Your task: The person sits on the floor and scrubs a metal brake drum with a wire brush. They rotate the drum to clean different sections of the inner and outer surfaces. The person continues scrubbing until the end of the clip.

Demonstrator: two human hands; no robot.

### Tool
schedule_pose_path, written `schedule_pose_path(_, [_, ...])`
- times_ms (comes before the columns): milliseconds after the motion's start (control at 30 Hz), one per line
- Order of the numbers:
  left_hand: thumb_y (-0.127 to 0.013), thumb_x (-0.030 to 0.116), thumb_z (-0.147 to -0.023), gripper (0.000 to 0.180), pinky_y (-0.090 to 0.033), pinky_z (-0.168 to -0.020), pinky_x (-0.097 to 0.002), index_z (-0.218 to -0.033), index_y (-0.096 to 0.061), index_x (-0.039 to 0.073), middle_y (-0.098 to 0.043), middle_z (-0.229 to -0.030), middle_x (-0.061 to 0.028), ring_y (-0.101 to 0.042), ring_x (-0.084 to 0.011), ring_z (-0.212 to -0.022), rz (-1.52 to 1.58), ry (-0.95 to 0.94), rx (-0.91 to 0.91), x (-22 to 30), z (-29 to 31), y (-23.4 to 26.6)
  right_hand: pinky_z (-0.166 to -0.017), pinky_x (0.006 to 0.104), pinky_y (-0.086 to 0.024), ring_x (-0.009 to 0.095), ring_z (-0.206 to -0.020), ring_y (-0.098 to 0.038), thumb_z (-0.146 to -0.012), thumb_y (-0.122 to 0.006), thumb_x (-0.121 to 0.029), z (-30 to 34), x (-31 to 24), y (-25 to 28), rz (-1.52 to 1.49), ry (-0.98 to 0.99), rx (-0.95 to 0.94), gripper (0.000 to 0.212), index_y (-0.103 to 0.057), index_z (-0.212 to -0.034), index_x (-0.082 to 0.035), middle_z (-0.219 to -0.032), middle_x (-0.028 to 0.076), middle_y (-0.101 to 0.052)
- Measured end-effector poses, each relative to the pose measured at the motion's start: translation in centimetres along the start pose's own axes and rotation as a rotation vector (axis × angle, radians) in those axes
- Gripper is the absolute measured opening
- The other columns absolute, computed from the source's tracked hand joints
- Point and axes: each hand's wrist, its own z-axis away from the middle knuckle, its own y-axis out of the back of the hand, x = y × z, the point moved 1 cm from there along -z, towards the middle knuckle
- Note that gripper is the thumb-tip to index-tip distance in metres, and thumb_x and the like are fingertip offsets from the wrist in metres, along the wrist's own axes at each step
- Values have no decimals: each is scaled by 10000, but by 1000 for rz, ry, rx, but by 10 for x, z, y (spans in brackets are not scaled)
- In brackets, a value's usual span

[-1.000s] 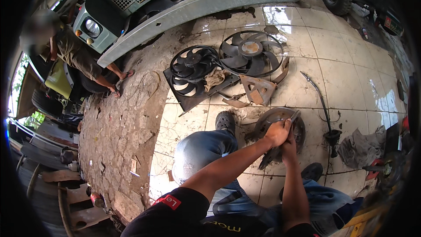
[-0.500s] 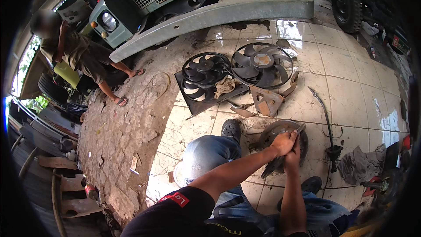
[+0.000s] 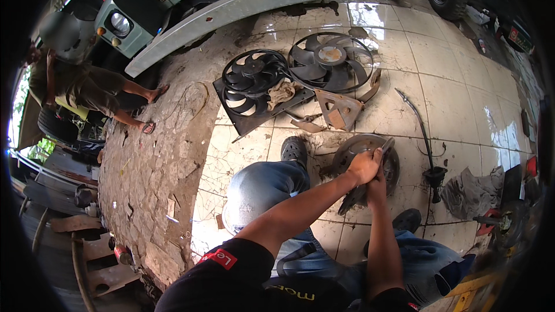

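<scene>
Both my hands are closed, close together, on a thin, flat, dark metal piece point(image 3: 351, 201), seen nearly edge-on and tilted. My left hand point(image 3: 365, 166) grips it near the upper end. Just below and beside that, my right hand point(image 3: 377, 188) holds it too, its fingers partly hidden. Under them lies a round, dished metal plate point(image 3: 341, 162) on the tiles, partly covered by my hands and forearms. I cannot make out whether the held piece touches the plate.
Ahead lie two black fans point(image 3: 331, 58), a rag point(image 3: 281, 93) and a triangular metal bracket point(image 3: 338, 110). A lever with a black boot point(image 3: 435, 178) and a grey cloth point(image 3: 474, 193) are on the right. Beyond is a green vehicle's bumper point(image 3: 260, 14); a person point(image 3: 87, 81) stands at left.
My view has shifted, so the floor things sit higher and farther left. My hands keep their hold on the flat piece. The person at left has shifted posture slightly.
</scene>
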Motion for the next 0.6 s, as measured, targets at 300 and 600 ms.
schedule_pose_path(300, [-257,512,-1007,650,-420,-971,-492,-1175,-608,-9,-611,-1094,-334,-537,-493,-1112,-51,-39,115,-9,-16,-15,-989,266,-415,187,-1180,-540,-808,-402,106,-33,47,54,-74,163,250,609,-456,-1410,32,-1372,141,-529])
schedule_pose_path(600, [-363,471,-1021,578,-451,-928,-383,-1195,-607,-24,-644,-1091,-292,-613,-407,-1066,123,-113,65,-8,-4,-30,-1005,326,-413,232,-1173,-546,-969,-498,-94,-43,66,49,-63,119,587,397,-498,-1359,-21,-1302,154,-567])
